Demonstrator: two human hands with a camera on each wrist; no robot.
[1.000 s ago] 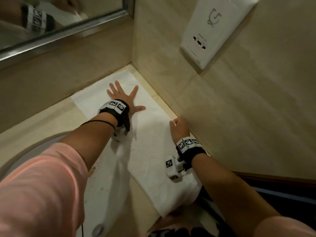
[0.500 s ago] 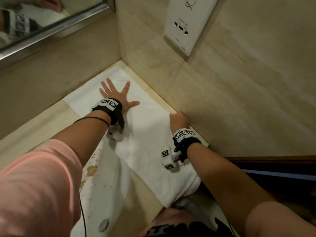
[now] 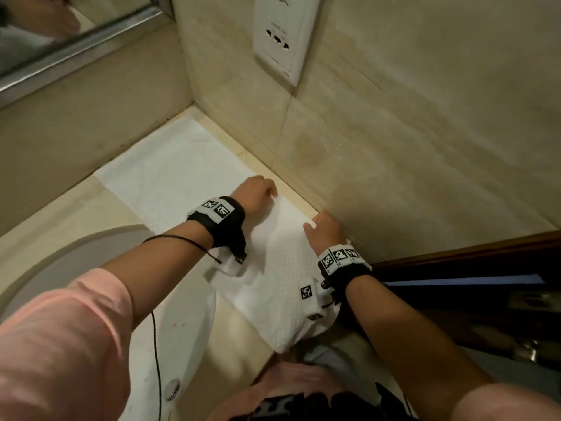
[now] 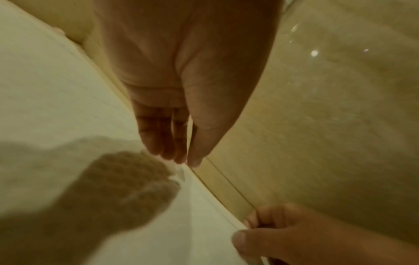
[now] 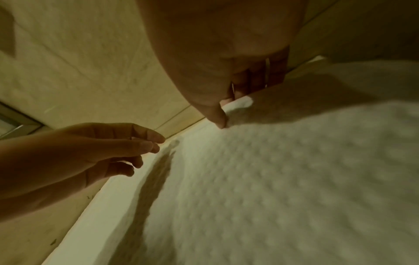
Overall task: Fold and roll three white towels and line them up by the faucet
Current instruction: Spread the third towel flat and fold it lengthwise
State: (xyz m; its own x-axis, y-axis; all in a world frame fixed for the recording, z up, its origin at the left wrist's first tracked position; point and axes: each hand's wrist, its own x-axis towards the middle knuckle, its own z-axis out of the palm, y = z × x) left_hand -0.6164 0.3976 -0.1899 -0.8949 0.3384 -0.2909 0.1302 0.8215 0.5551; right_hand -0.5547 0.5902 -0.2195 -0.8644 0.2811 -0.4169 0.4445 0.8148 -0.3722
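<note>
One white towel [image 3: 182, 177] lies spread along the beige counter, from the back corner to the front edge, where it hangs over. My left hand [image 3: 258, 192] hovers at the towel's wall-side edge with its fingers together and nearly straight [image 4: 181, 157], and nothing shows between them. Just nearer to me, my right hand [image 3: 321, 229] pinches that same edge [image 5: 224, 114], thumb on top and fingers curled under a lifted fold. Both wrist views show the towel [image 5: 294, 179] and the other hand. No other towel and no faucet are in view.
The side wall [image 3: 394, 147] runs right beside the towel's edge and carries a white socket panel [image 3: 282, 34]. A mirror [image 3: 60, 34] hangs on the back wall. The white sink basin [image 3: 170, 329] lies to the left. Dark wooden furniture [image 3: 455, 268] stands at the right.
My left hand has left its flat, spread place on the far part of the towel and come nearer and right, to the wall-side edge, with fingers drawn together. The right hand stays at the edge.
</note>
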